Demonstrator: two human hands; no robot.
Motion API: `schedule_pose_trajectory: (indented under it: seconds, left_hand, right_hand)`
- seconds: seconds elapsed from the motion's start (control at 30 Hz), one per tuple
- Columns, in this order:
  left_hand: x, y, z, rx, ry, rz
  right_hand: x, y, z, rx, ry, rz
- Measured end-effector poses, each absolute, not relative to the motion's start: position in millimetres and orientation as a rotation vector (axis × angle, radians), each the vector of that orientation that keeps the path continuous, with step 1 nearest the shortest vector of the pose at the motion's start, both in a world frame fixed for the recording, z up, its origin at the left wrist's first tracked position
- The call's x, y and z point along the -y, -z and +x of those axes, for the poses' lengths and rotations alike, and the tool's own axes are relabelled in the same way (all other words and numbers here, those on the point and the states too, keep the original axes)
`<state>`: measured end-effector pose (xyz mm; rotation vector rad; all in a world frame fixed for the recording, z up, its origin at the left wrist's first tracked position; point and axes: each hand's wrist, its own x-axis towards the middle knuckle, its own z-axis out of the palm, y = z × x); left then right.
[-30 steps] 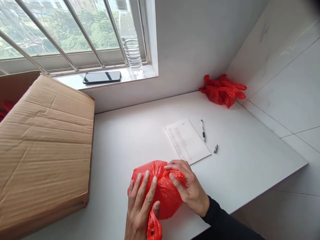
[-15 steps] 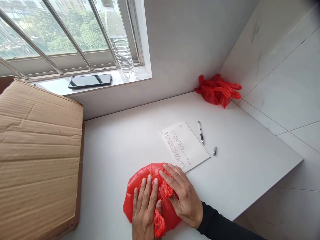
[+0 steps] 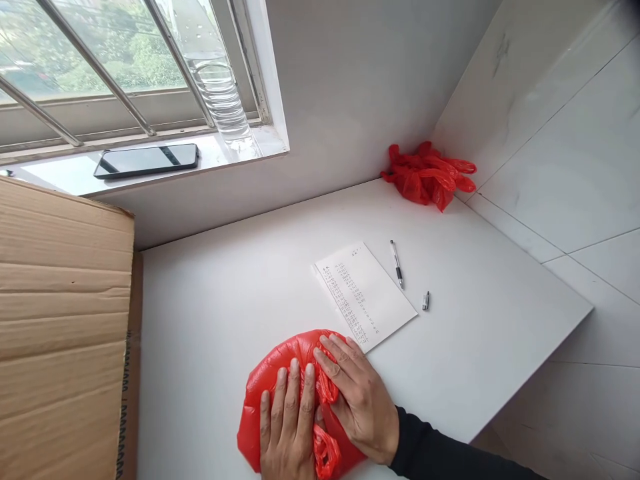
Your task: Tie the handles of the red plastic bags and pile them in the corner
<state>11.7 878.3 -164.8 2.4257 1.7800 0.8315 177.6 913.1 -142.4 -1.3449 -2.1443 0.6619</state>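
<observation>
A rounded, bulging red plastic bag (image 3: 270, 363) lies on the white table near its front, its contents hidden. On its left part my left hand (image 3: 289, 423) rests palm down, fingers stretched out. My right hand (image 3: 363, 397) lies over the bag's right side with its fingers extended and the thumb lower down. Between and under the hands bunch up two gathered red ends of the bag, which look like its handles. Just beyond the right fingertips lies a white sheet or pad with handwriting (image 3: 363, 290), close to the bag's edge.
A black pen (image 3: 396, 263) and its cap (image 3: 426, 301) lie right of the paper. Crumpled red plastic bags (image 3: 425, 177) sit in the far corner. A cardboard box (image 3: 65, 320) stands at left. On the windowsill are a phone (image 3: 147, 160) and a water bottle (image 3: 220, 93).
The camera view has turned slightly, so the box, phone and bottle appear farther left. Both hands stay flat on the bag, with only slight shifts.
</observation>
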Motion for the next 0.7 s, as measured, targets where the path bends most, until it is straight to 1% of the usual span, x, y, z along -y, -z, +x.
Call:
schedule_pose_trajectory:
  seconds: [0.23, 0.4, 0.57, 0.7]
  left_hand:
    - [-878.9, 161.9, 15.2, -1.807, -0.788, 2.422]
    - [-873.8, 151.8, 13.3, -1.752, -0.753, 2.287]
    - [-861.4, 126.4, 7.9, -1.686, -1.068, 2.002]
    - [-854.9, 115.5, 0.8, -1.744, -1.210, 1.971]
  right_hand:
    - [-913.7, 147.3, 176.4, 2.182, -0.628, -1.356]
    - [-910.4, 146.3, 184.1, 2.053, -0.746, -1.269]
    - [-901.8, 124.7, 202.8, 1.653, -0.993, -1.155]
    - [-897.9, 110.4, 210.6, 1.439, -1.049, -1.183]
